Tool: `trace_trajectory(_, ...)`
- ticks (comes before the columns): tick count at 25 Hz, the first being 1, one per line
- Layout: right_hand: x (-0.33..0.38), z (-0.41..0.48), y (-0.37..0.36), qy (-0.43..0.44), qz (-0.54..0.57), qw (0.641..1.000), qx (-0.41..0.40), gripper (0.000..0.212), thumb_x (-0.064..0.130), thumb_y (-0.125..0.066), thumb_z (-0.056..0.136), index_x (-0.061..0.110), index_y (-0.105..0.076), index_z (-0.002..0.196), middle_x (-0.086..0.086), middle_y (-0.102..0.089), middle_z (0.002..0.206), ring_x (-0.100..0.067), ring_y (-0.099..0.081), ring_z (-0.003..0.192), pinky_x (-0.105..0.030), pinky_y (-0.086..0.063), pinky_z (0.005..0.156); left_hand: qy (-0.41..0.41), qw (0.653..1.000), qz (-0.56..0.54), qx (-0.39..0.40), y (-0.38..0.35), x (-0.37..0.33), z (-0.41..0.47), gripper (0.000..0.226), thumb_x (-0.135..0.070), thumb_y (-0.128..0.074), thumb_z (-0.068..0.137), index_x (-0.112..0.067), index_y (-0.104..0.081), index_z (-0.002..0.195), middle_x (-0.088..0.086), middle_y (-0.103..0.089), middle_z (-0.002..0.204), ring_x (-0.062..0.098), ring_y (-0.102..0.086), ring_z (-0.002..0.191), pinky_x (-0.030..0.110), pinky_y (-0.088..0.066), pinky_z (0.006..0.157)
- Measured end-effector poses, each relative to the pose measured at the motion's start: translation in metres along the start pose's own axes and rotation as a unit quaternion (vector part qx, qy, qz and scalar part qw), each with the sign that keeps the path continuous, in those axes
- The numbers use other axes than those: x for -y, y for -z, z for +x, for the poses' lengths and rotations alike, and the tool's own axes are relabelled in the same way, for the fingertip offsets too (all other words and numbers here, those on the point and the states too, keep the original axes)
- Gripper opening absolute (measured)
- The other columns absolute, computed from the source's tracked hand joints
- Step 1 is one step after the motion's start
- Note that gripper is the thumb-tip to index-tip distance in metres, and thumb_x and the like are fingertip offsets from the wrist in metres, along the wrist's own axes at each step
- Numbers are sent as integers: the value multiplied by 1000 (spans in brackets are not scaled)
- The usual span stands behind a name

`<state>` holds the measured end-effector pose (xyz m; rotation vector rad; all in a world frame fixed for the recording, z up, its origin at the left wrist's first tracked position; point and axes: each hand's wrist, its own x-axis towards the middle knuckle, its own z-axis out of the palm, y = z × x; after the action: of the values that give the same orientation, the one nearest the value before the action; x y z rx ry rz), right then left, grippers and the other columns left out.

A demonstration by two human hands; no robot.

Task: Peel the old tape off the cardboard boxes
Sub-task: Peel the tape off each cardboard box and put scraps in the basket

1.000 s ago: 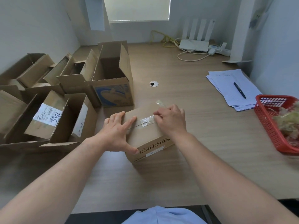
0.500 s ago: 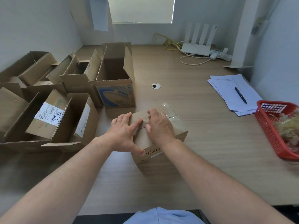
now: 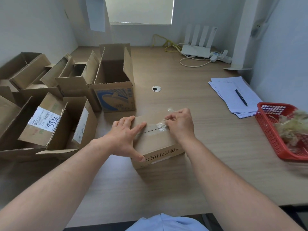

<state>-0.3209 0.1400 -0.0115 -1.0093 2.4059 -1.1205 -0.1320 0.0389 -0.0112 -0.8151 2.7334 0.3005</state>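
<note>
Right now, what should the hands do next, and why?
Probably the right hand should pull the tape toward the left hand: it pinches a lifted end, some strip looks stuck on the box, and the left hand presses the box steady.

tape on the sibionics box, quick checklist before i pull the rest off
1. Box steadied: left hand lies flat on the closed box, ok.
2. Grip on the tape: right hand pinches its lifted end, ok.
3. Seam free of tape: a strip is stuck along it, not ok.
4. Strip clear of left fingertips: cannot tell.
5. Scrap bin near: red basket stands to the right, ok.
</note>
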Motion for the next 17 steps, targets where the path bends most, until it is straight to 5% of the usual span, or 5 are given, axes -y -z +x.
trace_trajectory(5, -5, 0, 13, -132, 271, 954, -3, 25, -9, -49, 83, 14, -53, 91, -13, -58, 100, -20, -60, 65, -31, -55, 61, -15, 999, 20, 48, 2, 23, -7, 124, -83, -61, 58, -47, 20, 144, 0, 22, 157, 23, 21, 144, 42, 13, 113)
trace_trajectory(10, -2, -1, 12, -180, 300, 937, 17, 24, -11, -45, 83, 7, -46, 100, -16, -59, 98, -17, -60, 60, -27, -55, 52, 9, 998, 38, 50, 1, -11, 8, 145, -99, -46, 39, -34, 28, 145, 13, 31, 154, 27, 33, 140, 50, 20, 113)
trace_trajectory(15, 0, -15, 3, -252, 419, 866, 102, 24, -18, -37, 88, 4, -47, 86, -15, -59, 84, -21, -61, 63, -27, -56, 48, 32, 997, 20, 63, -19, -37, 17, 143, -91, -57, 49, -26, 22, 149, 15, 15, 158, 29, 16, 146, 52, 10, 116)
trace_trajectory(17, -9, -19, -3, -267, 347, 894, 94, 27, -18, -36, 87, 5, -49, 83, -15, -59, 86, -21, -61, 64, -27, -56, 46, 38, 997, 18, 63, -32, -33, 14, 137, -87, -59, 54, -28, 19, 150, 14, 14, 159, 28, 14, 146, 52, 10, 116)
